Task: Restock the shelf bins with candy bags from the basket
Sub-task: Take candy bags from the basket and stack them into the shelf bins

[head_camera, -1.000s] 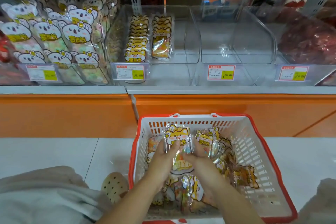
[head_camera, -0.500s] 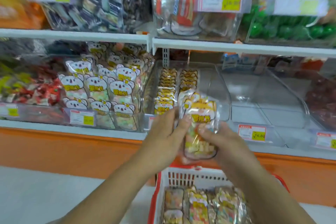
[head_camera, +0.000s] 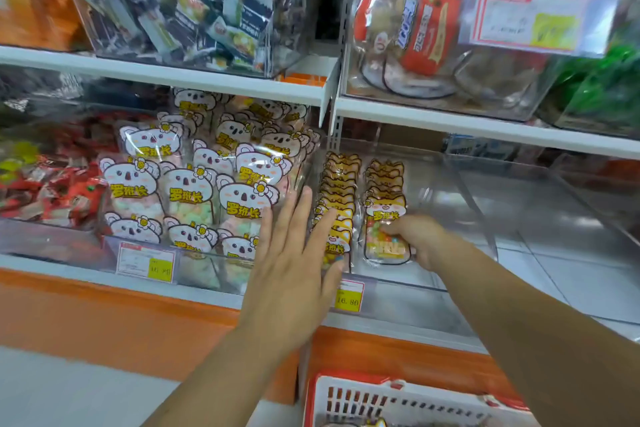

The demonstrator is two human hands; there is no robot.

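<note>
Left hand [head_camera: 294, 263]: open and flat, with the fingers straight and spread and the palm toward the shelf. It holds nothing, and its fingertips lie across the front of the left row.
Right hand [head_camera: 422, 241]: its fingers are curled round the right edge of the front bag. It grips that one bag and nothing else.
Front bag [head_camera: 384, 236]: stands upright at the head of the right row, inside the clear bin. It has a cat face on top, and coloured sweets show through the lower half.
Left row [head_camera: 341, 180]: cat bags standing one behind another, just beside the right row. The nearest ones are partly covered by the left hand.
Right row [head_camera: 384, 177]: the same cat bags, running back from the front bag.
Clear bin [head_camera: 467, 204]: sits on the lower shelf, with both rows at its left side.
Basket [head_camera: 398, 402]: white with a red rim, at the bottom edge under the right forearm. What looks like the top of one cat bag peeks up inside, cut off by the frame.
Price tag [head_camera: 349, 298]: on the front lip of the clear bin, just beside the left hand.
Koala bags [head_camera: 194, 191]: packed upright in the bin just to the left.
Red sweets [head_camera: 52, 191]: loose wrapped pieces in the bin further left, blurred.
Upper shelf [head_camera: 173, 74]: a white board carrying bins of dark packets [head_camera: 214, 10] on the left and red packets [head_camera: 415, 28] on the right.
Orange base [head_camera: 104, 315]: runs below the lower shelf, behind the basket.
</note>
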